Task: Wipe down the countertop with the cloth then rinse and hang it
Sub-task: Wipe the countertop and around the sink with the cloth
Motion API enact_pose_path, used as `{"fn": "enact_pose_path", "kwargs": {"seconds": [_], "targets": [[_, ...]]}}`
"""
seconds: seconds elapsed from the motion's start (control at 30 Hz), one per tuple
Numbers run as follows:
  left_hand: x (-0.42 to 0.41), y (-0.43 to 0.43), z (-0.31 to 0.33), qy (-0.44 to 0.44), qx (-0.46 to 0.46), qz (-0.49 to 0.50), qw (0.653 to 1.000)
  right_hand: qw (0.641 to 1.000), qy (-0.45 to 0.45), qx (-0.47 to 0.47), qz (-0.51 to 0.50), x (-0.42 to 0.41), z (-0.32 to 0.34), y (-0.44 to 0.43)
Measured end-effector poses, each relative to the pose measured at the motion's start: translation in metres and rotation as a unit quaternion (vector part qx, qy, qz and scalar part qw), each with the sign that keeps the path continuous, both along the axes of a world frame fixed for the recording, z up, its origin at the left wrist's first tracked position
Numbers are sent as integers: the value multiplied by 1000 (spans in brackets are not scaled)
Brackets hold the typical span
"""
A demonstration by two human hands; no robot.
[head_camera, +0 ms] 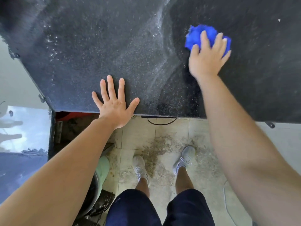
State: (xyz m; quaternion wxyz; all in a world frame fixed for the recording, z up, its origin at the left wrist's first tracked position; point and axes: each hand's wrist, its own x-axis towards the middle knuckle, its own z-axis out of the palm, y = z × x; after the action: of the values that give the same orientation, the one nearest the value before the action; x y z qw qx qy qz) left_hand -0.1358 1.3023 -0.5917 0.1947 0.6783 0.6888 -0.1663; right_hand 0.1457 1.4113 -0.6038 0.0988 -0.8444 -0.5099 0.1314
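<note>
Pale square floor tiles (164, 136) are showing below the front edge of a dark speckled table (97, 46), with gritty brown dirt (156, 150) lying scattered across them. Daylight is glinting off wet patches on the stone. Under the table at the left, a shadowed opening (73, 128) is showing. A dark cable (161, 122) is hanging in a loop just below the edge.

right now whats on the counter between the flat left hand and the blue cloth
In the head view, no object: only bare dark countertop between the left hand and the blue cloth under the right hand, crossed by a pale dusty streak.
</note>
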Motion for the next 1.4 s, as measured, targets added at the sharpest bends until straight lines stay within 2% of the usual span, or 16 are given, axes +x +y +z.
{"fn": "enact_pose_path", "kwargs": {"seconds": [0.07, 0.17, 0.27, 0.33, 0.37, 0.43, 0.53, 0.63, 0.7, 0.8, 0.87, 1.0, 1.1, 1.23, 1.33, 1.4], "targets": [[0, 1, 0, -14, -1, 5, 1000, 995, -3, 28, 99, -40, -1, -33], [-1, 0, 0, -29, -7, 13, 999, 961, 7, 36, 274, -67, -2, -110], [0, 0, 1, -28, -8, 15, 999, 909, 37, 21, 416, -46, 1, -161], [0, 0, 0, -29, -7, 11, 999, 871, 30, 3, 490, -19, 3, -158], [-1, 1, 0, -29, -5, 11, 999, 867, 29, -7, 497, -9, 3, -146], [-2, 2, -1, -27, -1, 5, 1000, 901, 30, -5, 432, 1, 2, -106], [-2, 0, -2, -28, 7, 6, 1000, 971, 24, -35, 234, -13, 5, -42], [-2, 1, -4, -27, 15, 0, 1000, 990, 3, -62, 123, -47, 5, -18], [-2, 2, -2, -28, 9, 1, 1000, 984, -5, -61, 165, -64, 7, -37], [-1, 1, 0, -36, 7, 6, 999, 952, -3, -36, 303, -68, 6, -92], [0, 1, 1, -38, 10, 3, 999, 942, 6, -24, 336, -65, 5, -131], [-2, 0, 2, -56, 20, 4, 998, 949, -2, -39, 314, -69, 2, -166], [-15, -8, 2, -96, 66, -11, 993, 955, -2, -38, 296, -75, 1, -163], [-57, -13, 4, -45, 117, 20, 992, 959, -20, -34, 280, -83, -3, -165], [-83, -3, 2, -8, 82, 75, 994, 965, -45, -25, 258, -103, -5, -166], [-88, 4, -2, 1, 43, 85, 995, 958, -46, -6, 281, -122, -5, -163]]}}
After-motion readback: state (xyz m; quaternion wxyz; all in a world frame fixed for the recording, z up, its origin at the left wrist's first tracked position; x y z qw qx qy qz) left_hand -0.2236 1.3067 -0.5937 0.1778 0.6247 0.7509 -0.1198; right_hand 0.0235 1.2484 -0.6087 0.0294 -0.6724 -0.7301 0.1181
